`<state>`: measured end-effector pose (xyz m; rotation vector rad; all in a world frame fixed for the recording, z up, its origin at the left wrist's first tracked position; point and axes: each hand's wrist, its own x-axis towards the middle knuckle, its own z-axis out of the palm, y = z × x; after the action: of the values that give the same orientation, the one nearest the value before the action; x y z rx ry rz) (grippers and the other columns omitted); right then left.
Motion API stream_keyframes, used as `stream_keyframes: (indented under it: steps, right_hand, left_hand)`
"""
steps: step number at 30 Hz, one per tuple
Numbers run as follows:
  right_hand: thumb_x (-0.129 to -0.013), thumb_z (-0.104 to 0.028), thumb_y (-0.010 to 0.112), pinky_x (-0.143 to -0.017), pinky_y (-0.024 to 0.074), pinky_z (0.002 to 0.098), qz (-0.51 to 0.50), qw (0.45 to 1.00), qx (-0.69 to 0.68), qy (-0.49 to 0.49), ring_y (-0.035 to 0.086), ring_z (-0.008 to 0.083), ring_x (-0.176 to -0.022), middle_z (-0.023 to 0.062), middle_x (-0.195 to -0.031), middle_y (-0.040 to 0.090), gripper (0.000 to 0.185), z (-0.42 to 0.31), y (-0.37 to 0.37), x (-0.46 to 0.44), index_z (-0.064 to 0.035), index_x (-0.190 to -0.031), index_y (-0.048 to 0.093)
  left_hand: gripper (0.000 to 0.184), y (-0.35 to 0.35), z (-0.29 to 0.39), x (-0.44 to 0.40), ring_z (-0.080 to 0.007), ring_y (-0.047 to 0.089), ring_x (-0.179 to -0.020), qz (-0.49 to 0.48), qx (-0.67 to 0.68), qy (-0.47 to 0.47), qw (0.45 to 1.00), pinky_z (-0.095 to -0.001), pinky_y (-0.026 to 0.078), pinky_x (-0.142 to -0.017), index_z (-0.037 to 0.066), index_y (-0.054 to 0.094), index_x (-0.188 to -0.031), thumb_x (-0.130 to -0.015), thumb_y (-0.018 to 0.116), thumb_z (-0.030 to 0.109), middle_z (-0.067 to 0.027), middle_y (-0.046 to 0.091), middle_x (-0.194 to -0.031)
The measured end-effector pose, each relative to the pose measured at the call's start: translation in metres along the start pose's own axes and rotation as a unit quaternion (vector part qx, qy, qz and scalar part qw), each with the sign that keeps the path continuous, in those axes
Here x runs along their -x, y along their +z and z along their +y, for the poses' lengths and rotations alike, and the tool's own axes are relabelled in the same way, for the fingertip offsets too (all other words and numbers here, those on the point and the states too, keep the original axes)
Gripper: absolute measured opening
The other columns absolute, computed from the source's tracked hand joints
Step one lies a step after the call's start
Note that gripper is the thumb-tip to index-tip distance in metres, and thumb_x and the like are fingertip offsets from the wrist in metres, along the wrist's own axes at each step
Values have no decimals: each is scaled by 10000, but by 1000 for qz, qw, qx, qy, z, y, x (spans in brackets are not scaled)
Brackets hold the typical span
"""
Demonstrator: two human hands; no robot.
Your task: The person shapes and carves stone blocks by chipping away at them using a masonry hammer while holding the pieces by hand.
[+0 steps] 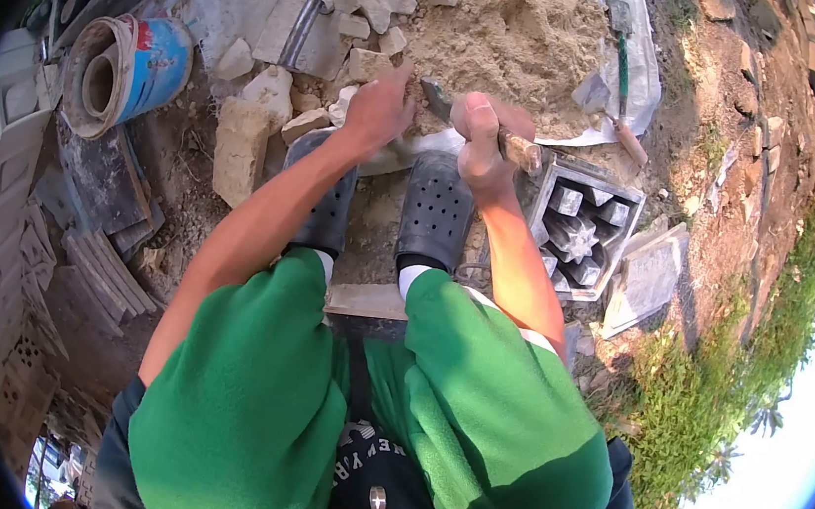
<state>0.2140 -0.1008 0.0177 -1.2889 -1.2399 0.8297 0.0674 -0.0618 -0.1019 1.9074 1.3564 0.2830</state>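
My right hand (487,144) is wrapped around the wooden handle (522,153) of a trowel. The trowel's dark blade (436,99) points left over the near edge of a heap of sand (509,47). My left hand (378,114) hovers beside the blade, blurred by motion, with its fingers partly stretched out and nothing visible in them. Just beyond it lie several pale broken stones (374,11). To the right of my right hand stands a metal mold (584,228) with several blocky prongs inside.
A hammer-like metal tool (304,33) lies left of the stones. A blue bucket (156,69) stands at the left. Beyond the sand, a green-handled tool (622,73) rests on plastic sheeting. A stone block (239,149) sits by my dark clogs (435,208); a flat slab (645,280) lies right.
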Motion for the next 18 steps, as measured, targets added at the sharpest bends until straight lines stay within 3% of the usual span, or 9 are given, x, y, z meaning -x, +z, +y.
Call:
stream_keyframes:
  steps: [5,8,10,12,13,15,18]
  right_hand:
    - [-926,-129,553,-434,235,345,17,996,-70,-50,299,168,-422,42,-500,309,420,-38,1,-6,-4,-575,360]
    - [-927,-120,549,-432,233,345,-13,997,5,-80,295,175,-419,43,-502,308,419,-5,-1,0,-5,-574,356]
    - [-934,-132,545,-438,232,348,-5,996,11,-87,298,187,-423,47,-510,308,422,2,1,-4,-6,-580,352]
    - [-932,-131,543,-443,231,346,-2,1000,18,1,300,171,-431,45,-514,315,416,0,-3,-11,-8,-581,356]
    - [-941,-169,481,-462,184,315,19,1000,1,18,247,105,-462,-12,-521,326,418,-11,-2,-19,-37,-573,334]
    - [-932,-129,476,-454,204,302,30,998,-50,-16,273,104,-459,5,-530,329,396,-34,-6,-25,-44,-572,333]
    - [-941,-104,465,-439,222,298,27,994,-95,-53,293,106,-448,10,-515,331,382,-54,-7,-23,-38,-584,347]
  left_hand:
    - [234,6,-7,-8,-390,637,-849,-10,-49,1,999,-489,511,-733,76,622,-1095,-898,589,195,-169,616,-1017]
    - [167,8,-6,-8,-382,637,-843,-5,-39,7,999,-479,512,-738,66,649,-1003,-911,573,182,-153,620,-1003]
    - [165,8,-7,-8,-379,639,-839,-5,-35,10,999,-473,513,-741,62,646,-1002,-909,578,180,-157,623,-990]
    - [164,11,-13,-7,-375,641,-835,-8,-34,10,999,-467,515,-743,58,643,-1002,-906,584,178,-162,625,-977]
    - [156,13,-17,-9,-385,638,-810,15,-13,44,999,-476,511,-719,49,626,-994,-905,583,170,-177,626,-943]
    - [149,12,-21,-9,-395,635,-784,39,7,75,996,-485,506,-695,40,608,-987,-904,583,162,-193,626,-909]
    - [138,6,-13,-12,-382,639,-787,27,70,24,997,-471,501,-700,33,606,-985,-891,585,131,-197,653,-861]
